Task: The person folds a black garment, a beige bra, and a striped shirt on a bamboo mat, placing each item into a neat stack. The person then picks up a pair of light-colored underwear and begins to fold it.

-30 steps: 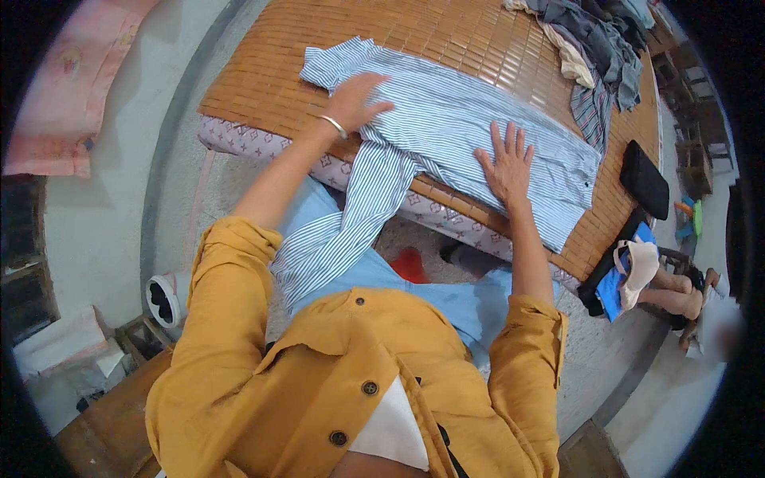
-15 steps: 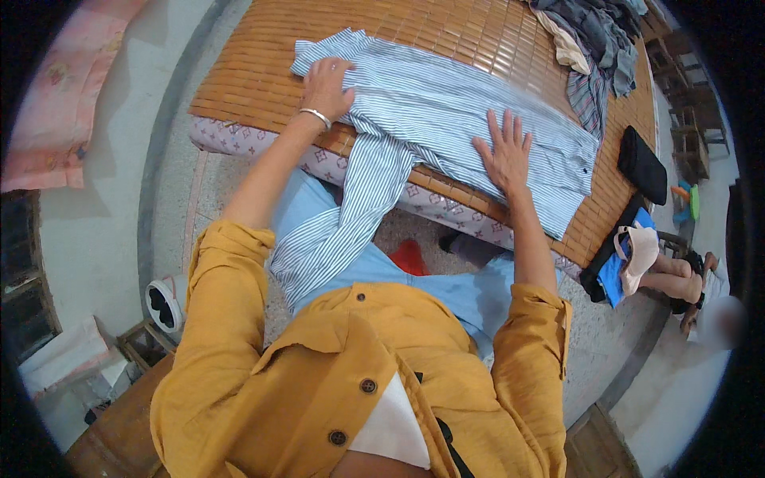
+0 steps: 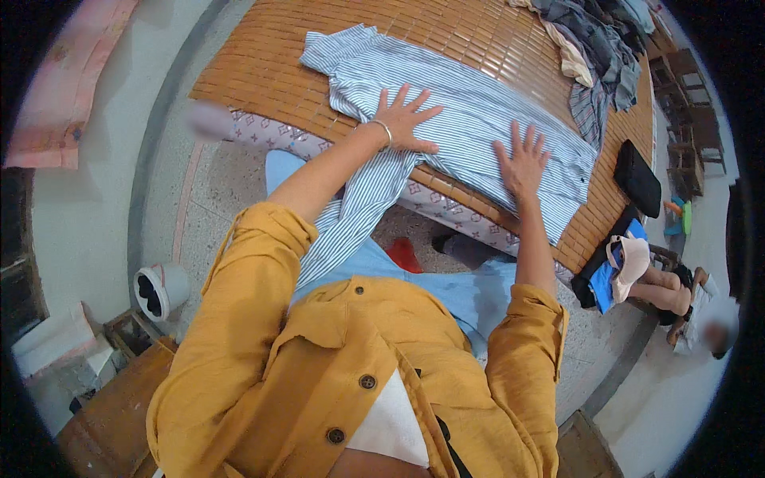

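A blue-and-white striped shirt [image 3: 470, 92] lies lengthwise on the bamboo mat [image 3: 263, 60] of a bed. One of its sleeves hangs over the bed's near edge onto my lap. My left hand [image 3: 405, 121], with a bracelet at the wrist, rests on the middle of the shirt near where that sleeve joins, fingers spread. Farther right, my right hand [image 3: 522, 162] lies flat on the shirt, its fingers apart too. Neither hand grips the cloth.
Crumpled dark clothes [image 3: 594, 48] are heaped at the far right of the bed. A folded black item [image 3: 637, 177] and a pale pink bra [image 3: 629, 263] lie at its right edge. Another person [image 3: 693, 307] is at the far right. A white bucket [image 3: 162, 291] stands at left.
My left hand has moved right from the shirt's left end to its middle, its fingers spreading. My right hand stays pressed on the shirt in about the same place.
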`<state>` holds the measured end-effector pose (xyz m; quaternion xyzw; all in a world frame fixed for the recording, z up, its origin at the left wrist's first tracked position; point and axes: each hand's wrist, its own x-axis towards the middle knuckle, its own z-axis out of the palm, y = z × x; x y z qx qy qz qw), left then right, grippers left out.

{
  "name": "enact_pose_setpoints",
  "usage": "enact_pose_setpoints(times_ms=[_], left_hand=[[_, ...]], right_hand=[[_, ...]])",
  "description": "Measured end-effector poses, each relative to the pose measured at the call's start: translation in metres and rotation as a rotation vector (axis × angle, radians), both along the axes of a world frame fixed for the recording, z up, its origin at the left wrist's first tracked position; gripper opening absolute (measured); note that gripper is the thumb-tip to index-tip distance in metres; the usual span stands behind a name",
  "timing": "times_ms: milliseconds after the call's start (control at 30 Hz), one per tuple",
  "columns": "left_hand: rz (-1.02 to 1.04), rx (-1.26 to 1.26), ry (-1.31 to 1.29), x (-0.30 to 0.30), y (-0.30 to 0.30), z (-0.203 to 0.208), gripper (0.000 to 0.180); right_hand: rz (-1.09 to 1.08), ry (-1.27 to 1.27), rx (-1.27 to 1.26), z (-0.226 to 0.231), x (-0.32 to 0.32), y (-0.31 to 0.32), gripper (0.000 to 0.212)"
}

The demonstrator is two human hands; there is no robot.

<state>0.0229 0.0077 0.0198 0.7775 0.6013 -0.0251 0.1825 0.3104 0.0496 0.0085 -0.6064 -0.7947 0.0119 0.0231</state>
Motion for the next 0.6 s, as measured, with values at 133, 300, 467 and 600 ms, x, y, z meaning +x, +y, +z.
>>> enact_pose_setpoints(times_ms=[133, 300, 467, 600], left_hand=[[-0.111, -0.057, -0.306, -0.032, 0.004, 0.000, 0.069], [0.059, 0.064, -0.707, -0.067, -0.038, 0.020, 0.033], [0.263, 0.121, -0.795, -0.097, -0.098, 0.043, 0.023], [0.159, -0.019, -0.521, -0.117, -0.154, 0.049, 0.028]], right_hand=[[-0.015, 0.139, -0.082, -0.003, 0.020, 0.001, 0.065], [0.292, 0.689, -0.111, 0.068, -0.060, -0.083, 0.042], [1.062, 0.975, -0.487, 0.106, -0.149, -0.195, 0.044], [1.316, 0.763, -0.374, 0.088, -0.190, -0.234, 0.044]])
